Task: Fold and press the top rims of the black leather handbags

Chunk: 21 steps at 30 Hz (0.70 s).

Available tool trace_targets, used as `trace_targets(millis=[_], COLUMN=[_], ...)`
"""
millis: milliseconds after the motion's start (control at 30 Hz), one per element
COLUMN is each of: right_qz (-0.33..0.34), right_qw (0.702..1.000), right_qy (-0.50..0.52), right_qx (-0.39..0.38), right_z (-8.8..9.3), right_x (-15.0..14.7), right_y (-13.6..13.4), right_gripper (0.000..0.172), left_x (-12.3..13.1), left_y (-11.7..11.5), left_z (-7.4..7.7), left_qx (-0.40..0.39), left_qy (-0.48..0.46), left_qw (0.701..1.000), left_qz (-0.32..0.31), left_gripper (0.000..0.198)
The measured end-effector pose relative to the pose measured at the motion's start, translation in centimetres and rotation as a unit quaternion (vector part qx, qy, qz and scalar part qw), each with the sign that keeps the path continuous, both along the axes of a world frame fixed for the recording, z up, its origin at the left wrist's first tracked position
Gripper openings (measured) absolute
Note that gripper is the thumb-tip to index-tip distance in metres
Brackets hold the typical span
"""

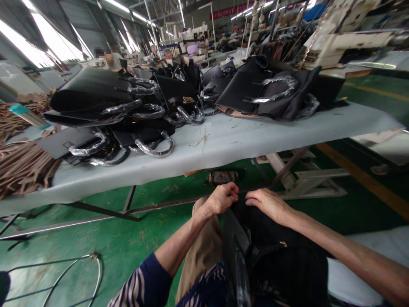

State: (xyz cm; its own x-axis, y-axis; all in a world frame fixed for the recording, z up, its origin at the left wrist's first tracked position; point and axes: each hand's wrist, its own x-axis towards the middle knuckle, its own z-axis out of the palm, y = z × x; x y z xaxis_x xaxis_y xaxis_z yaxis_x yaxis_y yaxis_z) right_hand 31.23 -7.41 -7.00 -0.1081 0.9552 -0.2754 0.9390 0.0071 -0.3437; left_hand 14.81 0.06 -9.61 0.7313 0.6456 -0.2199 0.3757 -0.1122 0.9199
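Observation:
A black handbag [287,273] rests on my lap, its far edge raised toward my two hands. My left hand [223,198] is closed, with thumb and fingers pinched at the left end of that edge. Just to its right, my right hand [266,205] has its fingers closed on the same edge, palm down over the black material. Only a small gap separates the fingertips. A plastic-wrapped handle [242,273] hangs along the bag's left side, and a small gold-coloured metal piece [283,244] shows on it. Any finer item between the fingertips is too small to tell.
Ahead stands a long table with a pale cover [220,147], bearing several black handbags [96,91] with wrapped handles. Brown strips [28,166] and a teal-lidded bottle [30,116] lie at left. A sewing machine [351,42] stands at right. A wire frame [96,277] is lower left.

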Motion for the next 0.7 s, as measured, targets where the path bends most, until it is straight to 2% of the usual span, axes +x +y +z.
trace_targets(millis=[67, 200, 300, 400, 467, 533, 700], right_qz=[0.001, -0.008, 0.006, 0.013, 0.011, 0.006, -0.018], right_qw=[1.0, 0.999, 0.998, 0.996, 0.993, 0.991, 0.993], right_qy=[-0.003, -0.031, -0.055, -0.082, -0.108, -0.127, -0.113], right_qx=[0.0, 0.008, 0.017, 0.031, 0.035, 0.03, 0.019], right_z=[0.5, 1.9, 2.9, 3.8, 4.4, 5.0, 5.7], right_x=[-0.1, 0.0, 0.2, 0.1, -0.1, -0.2, 0.0], right_y=[0.0, -0.7, -1.6, -2.5, -2.9, -3.3, -3.6], right_gripper=[0.026, 0.023, 0.021, 0.022, 0.021, 0.021, 0.023], left_x=[-0.4, -1.1, -1.3, -0.9, -0.6, -0.5, -1.3], left_y=[0.3, -0.3, -2.3, -4.8, -5.8, -6.0, -4.9], left_z=[0.4, 2.8, 5.2, 6.7, 6.7, 6.0, 3.8], left_qx=[-0.018, -0.05, -0.03, 0.02, 0.057, 0.083, 0.095], left_qy=[-0.005, -0.012, 0.01, 0.075, 0.121, 0.144, 0.074], left_qw=[1.0, 0.998, 0.999, 0.996, 0.99, 0.986, 0.993], left_qz=[0.004, 0.025, 0.04, 0.04, 0.035, 0.033, 0.015], left_gripper=[0.007, 0.025, 0.047, 0.084, 0.093, 0.086, 0.064])
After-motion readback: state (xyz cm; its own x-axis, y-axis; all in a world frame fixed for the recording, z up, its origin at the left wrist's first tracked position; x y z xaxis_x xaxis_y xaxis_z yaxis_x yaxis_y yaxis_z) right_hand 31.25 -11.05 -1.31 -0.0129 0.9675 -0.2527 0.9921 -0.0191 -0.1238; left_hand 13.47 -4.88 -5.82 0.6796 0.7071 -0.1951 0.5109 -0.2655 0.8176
